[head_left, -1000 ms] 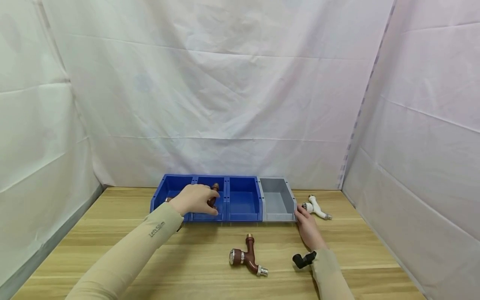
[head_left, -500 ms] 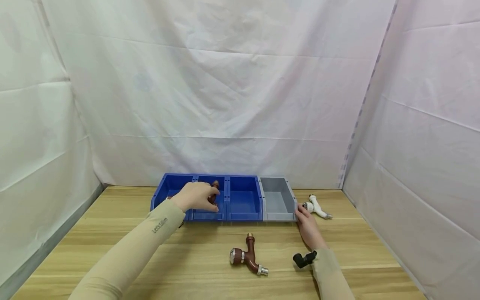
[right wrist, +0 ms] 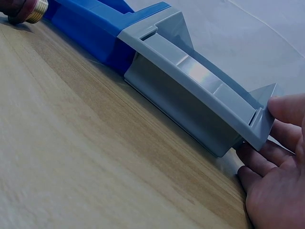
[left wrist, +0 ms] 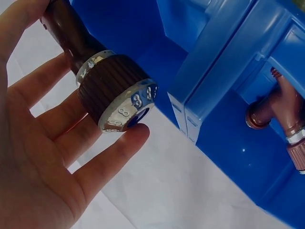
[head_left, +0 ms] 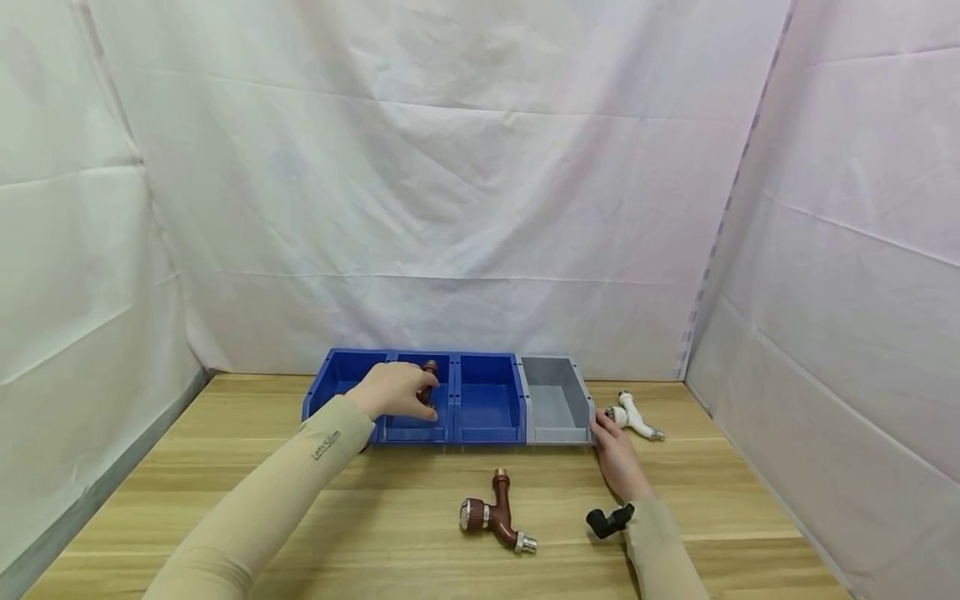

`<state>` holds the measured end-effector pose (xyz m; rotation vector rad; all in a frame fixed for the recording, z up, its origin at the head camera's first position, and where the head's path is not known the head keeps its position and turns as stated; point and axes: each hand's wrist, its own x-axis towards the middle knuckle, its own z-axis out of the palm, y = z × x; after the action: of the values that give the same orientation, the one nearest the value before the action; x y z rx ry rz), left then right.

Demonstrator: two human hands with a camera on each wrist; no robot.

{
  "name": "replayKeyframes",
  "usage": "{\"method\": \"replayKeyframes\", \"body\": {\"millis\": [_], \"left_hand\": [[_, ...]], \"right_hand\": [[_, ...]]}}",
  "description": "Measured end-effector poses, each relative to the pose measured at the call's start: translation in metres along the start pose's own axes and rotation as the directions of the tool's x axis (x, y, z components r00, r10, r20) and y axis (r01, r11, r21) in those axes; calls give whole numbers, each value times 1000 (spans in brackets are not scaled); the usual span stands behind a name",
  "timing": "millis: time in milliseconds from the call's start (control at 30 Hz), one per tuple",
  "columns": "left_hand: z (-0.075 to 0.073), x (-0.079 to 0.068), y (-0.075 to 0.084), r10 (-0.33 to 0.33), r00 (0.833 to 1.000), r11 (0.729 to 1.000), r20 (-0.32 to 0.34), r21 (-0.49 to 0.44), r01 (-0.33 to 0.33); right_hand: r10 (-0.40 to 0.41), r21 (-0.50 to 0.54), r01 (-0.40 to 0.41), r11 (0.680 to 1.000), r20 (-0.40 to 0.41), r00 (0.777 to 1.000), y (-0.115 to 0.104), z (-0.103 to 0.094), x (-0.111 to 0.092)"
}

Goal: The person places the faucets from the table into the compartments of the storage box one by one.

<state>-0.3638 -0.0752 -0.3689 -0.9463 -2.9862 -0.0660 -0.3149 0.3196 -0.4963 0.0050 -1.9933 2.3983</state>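
The fingers of the left hand were curled around a brown tap, one fingertip resting beside its knob's numbered metal face. In the left wrist view the tap's long axis slanted from the upper left corner toward the centre, the knob end pointing down and right. In the head view it showed left of centre, at the second blue bin from the left, its threaded end pointing up the frame and slightly right; whether it touched the bin floor could not be told.

The right hand pinched the outer front corner of the grey bin, thumb on the side wall and other fingers below.

Double dividing walls stood close beside the held tap, and past them, at the left wrist view's right edge, a second brown tap lay in the adjoining bin. The bins were open above. A strip of wooden table separated their front edge from a loose brown tap at lower centre, its threaded end pointing up. A white tap lay just beside the right hand, spout toward lower right.
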Motion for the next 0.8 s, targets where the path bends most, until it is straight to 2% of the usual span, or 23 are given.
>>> {"method": "replayKeyframes", "body": {"millis": [533, 800], "left_hand": [[0, 12, 0, -10, 1000, 1000, 18, -23, 11], [-1, 17, -4, -14, 1000, 1000, 16, -5, 15]], "right_hand": [[-12, 8, 12, 1000, -7, 1000, 1, -2, -1], [-10, 10, 10, 1000, -15, 1000, 0, -2, -1]]}}
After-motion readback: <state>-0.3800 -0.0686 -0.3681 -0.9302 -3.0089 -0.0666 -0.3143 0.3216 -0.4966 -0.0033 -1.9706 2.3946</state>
